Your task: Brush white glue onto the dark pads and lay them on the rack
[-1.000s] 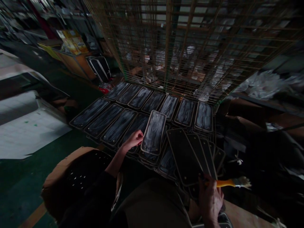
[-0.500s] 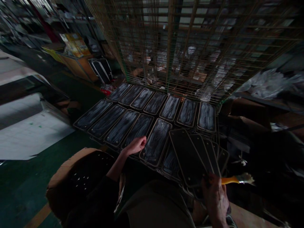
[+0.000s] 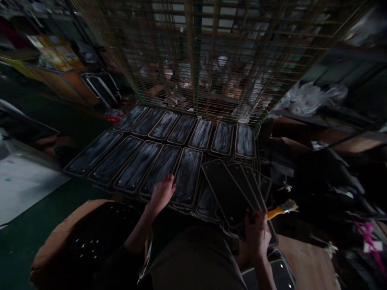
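In the lower right of the frame, the right hand point(image 3: 259, 233) has its fingers clamped on the orange handle of a brush point(image 3: 274, 212), whose pale bristles point toward the right edge. The same hand is at the lower end of a fan of plain dark panels point(image 3: 225, 189), overlapping one another right of centre; whether it also grips one, I cannot tell. The left hand point(image 3: 163, 191), just below the centre of the frame, is over the near row of streaked panels point(image 3: 189, 173); it is blurred, so I cannot tell whether its fingers are apart or together. These panels, smeared with whitish streaks, lie side by side in two rows across the middle, the near row's right end partly covered by the fan. Behind them, wire mesh point(image 3: 196, 80) rises to the top edge. Clear plastic bags point(image 3: 313, 98) lie at upper right, and brown cardboard point(image 3: 57, 235) stands at lower left.
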`<state>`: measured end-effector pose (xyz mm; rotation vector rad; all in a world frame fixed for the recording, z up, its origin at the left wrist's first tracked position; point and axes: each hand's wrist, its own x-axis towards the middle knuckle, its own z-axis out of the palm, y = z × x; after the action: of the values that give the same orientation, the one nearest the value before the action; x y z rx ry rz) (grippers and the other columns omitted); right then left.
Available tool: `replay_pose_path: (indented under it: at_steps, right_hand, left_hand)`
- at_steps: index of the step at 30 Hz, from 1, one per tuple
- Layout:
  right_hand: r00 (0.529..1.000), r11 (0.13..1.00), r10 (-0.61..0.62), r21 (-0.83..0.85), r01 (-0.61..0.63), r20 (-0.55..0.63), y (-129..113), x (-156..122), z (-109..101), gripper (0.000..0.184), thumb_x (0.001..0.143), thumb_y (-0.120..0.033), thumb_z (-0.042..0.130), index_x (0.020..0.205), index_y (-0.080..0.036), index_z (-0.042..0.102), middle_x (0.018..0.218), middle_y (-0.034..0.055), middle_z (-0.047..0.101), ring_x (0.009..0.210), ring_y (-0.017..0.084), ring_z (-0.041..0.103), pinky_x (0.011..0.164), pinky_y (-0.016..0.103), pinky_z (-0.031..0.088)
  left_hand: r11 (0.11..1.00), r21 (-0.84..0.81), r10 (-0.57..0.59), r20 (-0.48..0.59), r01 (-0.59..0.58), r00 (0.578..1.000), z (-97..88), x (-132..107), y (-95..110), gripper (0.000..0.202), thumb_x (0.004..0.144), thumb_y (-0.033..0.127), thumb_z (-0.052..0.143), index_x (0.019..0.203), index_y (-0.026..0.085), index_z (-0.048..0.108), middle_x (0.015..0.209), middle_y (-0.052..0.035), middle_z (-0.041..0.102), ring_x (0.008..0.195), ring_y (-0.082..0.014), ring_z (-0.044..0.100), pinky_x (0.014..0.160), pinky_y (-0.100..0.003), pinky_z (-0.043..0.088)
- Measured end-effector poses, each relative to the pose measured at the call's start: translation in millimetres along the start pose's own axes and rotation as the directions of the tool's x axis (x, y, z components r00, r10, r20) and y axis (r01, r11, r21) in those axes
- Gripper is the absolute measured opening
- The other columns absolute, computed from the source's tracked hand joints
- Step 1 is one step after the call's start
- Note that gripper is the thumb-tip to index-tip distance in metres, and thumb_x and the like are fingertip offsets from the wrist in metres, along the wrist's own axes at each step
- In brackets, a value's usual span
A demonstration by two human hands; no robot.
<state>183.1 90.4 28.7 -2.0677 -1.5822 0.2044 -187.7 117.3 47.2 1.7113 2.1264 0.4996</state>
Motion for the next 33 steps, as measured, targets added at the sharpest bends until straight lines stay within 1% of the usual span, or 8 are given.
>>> replay_pose_path:
  at_steps: [3,7,10,12,18,22,26,33]
  right_hand:
    - [0.999,0.998,0.013,0.06,-0.011,-0.036,-4,-1,0,0.034,0.089,-0.054,0.041,0.09,-0.021,0.049,0.077,0.0035,0.057,0.064,0.019,0.053,0.056,0.029,0.035]
    - [0.995,0.992,0.035,0.121,-0.024,-0.09,-3,-7,-1,0.035,0.09,-0.056,0.042,0.089,-0.021,0.048,0.078,0.0037,0.056,0.067,0.019,0.053,0.06,0.03,0.038]
    - [0.993,0.993,0.052,0.114,-0.04,-0.102,4,-21,-5,0.037,0.091,-0.057,0.042,0.09,-0.021,0.048,0.078,0.0033,0.056,0.067,0.019,0.054,0.061,0.03,0.039]
    - [0.997,0.998,0.025,0.063,-0.02,-0.079,12,-32,-10,0.038,0.093,-0.058,0.039,0.09,-0.021,0.049,0.077,0.004,0.056,0.069,0.02,0.054,0.062,0.031,0.039]
    - [0.995,0.998,-0.053,-0.032,0.05,-0.085,37,-32,-34,0.048,0.089,-0.065,0.043,0.099,-0.02,0.052,0.097,0.0102,0.061,0.096,0.028,0.055,0.078,0.038,0.042]
    - [0.992,0.995,0.1,0.025,-0.098,-0.075,49,4,-37,0.066,0.084,-0.072,0.045,0.119,-0.017,0.048,0.102,0.0126,0.062,0.088,0.028,0.06,0.071,0.036,0.043]
    - [0.973,0.98,0.192,0.024,-0.197,0.125,52,24,-21,0.058,0.083,-0.074,0.042,0.102,-0.02,0.049,0.083,0.0063,0.063,0.067,0.024,0.059,0.055,0.03,0.037]
    - [0.999,0.999,0.049,-0.016,-0.049,-0.019,36,10,-10,0.051,0.092,-0.064,0.037,0.11,-0.018,0.048,0.091,0.0078,0.061,0.085,0.025,0.057,0.072,0.034,0.041]
  left_hand:
    - [0.998,-0.049,0.031,0.0,-0.031,1.0,24.5,-16,45,0.017,0.093,0.028,0.047,0.098,0.017,0.058,0.097,-0.01,0.065,0.08,-0.0189,0.064,0.067,-0.026,0.042]
    - [0.89,-0.456,0.198,0.374,-0.007,0.906,81.5,-16,108,0.025,0.088,0.039,0.057,0.095,0.016,0.061,0.066,-0.0015,0.064,0.061,-0.0172,0.062,0.058,-0.025,0.042]
    - [0.864,-0.499,0.103,0.304,0.066,0.947,111.7,-7,137,0.031,0.089,0.043,0.055,0.102,0.014,0.058,0.072,-0.0033,0.066,0.067,-0.019,0.065,0.06,-0.027,0.045]
    - [0.89,-0.455,0.089,0.19,0.007,0.978,120.7,-3,147,0.033,0.089,0.04,0.055,0.11,0.014,0.055,0.084,-0.0068,0.069,0.077,-0.0207,0.067,0.068,-0.03,0.049]
    - [0.923,-0.272,0.291,0.039,-0.27,0.956,129.0,-6,165,0.049,0.086,0.028,0.06,0.131,0.015,0.042,0.121,-0.0174,0.063,0.113,-0.0286,0.061,0.091,-0.042,0.051]
    - [0.949,-0.164,0.285,0.088,-0.268,0.955,127.3,-8,173,0.053,0.086,0.032,0.062,0.132,0.014,0.043,0.117,-0.0177,0.064,0.111,-0.0304,0.062,0.087,-0.041,0.053]
    - [0.971,-0.077,0.236,0.131,-0.227,0.963,118.4,-9,179,0.045,0.089,0.036,0.058,0.127,0.012,0.048,0.112,-0.0175,0.065,0.105,-0.0291,0.065,0.084,-0.037,0.052]
    - [0.941,0.105,0.305,0.158,-0.323,0.939,107.2,-23,192,0.041,0.092,0.036,0.053,0.122,0.009,0.054,0.1,-0.0158,0.064,0.093,-0.0287,0.064,0.077,-0.036,0.05]
